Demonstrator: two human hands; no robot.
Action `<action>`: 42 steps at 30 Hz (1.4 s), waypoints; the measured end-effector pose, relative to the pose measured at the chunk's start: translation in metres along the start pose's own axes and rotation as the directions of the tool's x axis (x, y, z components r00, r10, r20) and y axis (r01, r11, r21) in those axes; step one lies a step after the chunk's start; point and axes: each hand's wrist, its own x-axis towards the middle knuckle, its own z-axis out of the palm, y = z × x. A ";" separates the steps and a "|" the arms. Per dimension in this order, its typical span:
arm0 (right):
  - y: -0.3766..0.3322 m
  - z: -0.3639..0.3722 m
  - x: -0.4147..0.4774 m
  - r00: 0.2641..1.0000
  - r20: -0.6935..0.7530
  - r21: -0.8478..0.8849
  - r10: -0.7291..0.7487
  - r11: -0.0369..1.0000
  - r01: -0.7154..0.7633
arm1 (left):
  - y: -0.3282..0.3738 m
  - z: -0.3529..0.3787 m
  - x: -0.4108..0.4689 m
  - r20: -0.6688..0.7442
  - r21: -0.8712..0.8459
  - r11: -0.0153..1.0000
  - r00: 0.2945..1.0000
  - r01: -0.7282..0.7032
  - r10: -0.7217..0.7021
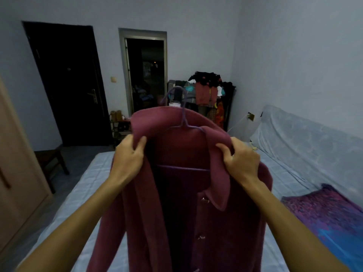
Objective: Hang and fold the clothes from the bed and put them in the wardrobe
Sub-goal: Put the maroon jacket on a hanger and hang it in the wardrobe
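Coat [225,222]: plain wine-red in my grip (buttons silvery)
Hanger [182,168]: purple
Bed sheet [82,193]: pale blue, faint quilted squares
Blanket [330,209]: speckled purple-pink, bright blue patch
Door [66,85]: black
Wardrobe [17,173]: beige

Fuzzy matt cloth coat [220,222], thin smooth plastic-looking hanger [184,122], quilted bed [94,173].

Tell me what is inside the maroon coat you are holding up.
A purple hanger: its hook, neck and crossbar show in the open front of the coat. Its shoulder ends are hidden under the collar, which the left hand and right hand grip.
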 end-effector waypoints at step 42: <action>0.068 -0.022 0.005 0.801 0.584 0.219 0.129 0.926 -0.309 | -0.037 0.010 0.039 0.119 0.260 0.896 0.933 -0.359 0.340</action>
